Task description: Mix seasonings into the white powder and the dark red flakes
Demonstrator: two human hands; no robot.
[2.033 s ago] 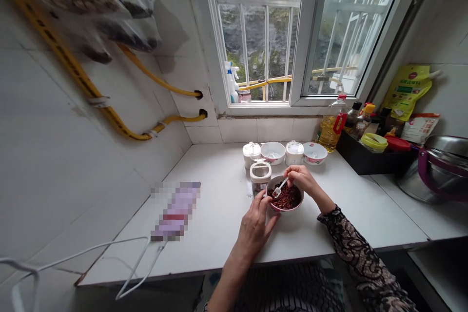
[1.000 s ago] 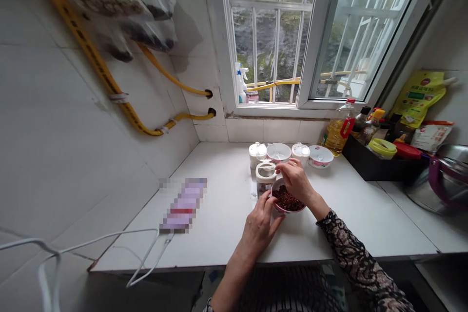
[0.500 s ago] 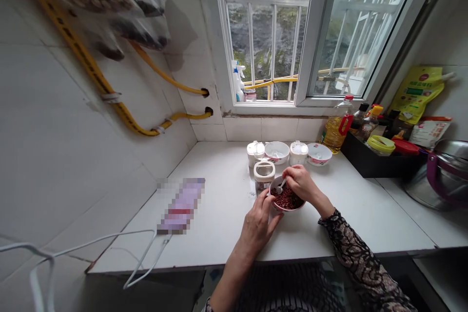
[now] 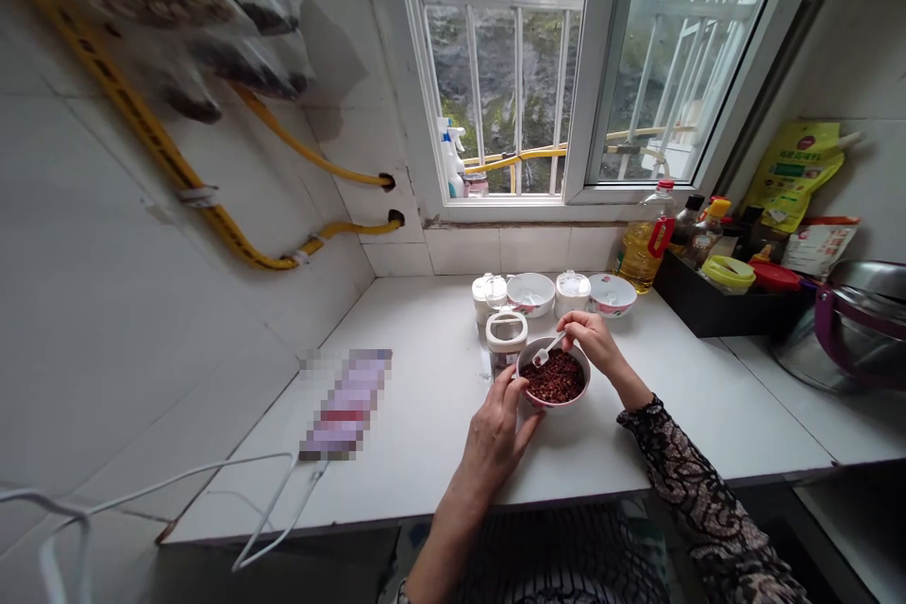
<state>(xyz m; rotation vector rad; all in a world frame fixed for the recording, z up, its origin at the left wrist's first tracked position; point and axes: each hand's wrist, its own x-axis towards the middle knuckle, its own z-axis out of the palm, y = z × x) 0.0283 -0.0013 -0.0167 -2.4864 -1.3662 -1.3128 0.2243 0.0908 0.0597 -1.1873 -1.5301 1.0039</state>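
A bowl (image 4: 581, 389) of dark red flakes or bits stands on the white counter. My left hand (image 4: 494, 429) holds its left side, thumb at the near rim and fingers along the left edge. Pinched in my right hand (image 4: 589, 340) is a small white spoon (image 4: 544, 356), its head above the left part of the red contents. Just behind the bowl, to the left, is a jar (image 4: 506, 332) with an open white top.
Behind stand a white lidded jar (image 4: 489, 300), an empty-looking bowl (image 4: 530, 294), another white jar (image 4: 572, 294) and a second bowl (image 4: 612, 296). Farther right are an oil bottle (image 4: 643, 250), a black box (image 4: 697, 302) of condiments and a metal pot (image 4: 813, 349). A blurred purple object (image 4: 346, 406) lies left.
My right hand has lifted slightly and moved right relative to the bowl, so the spoon and more of the red contents show. The view has shifted a little.
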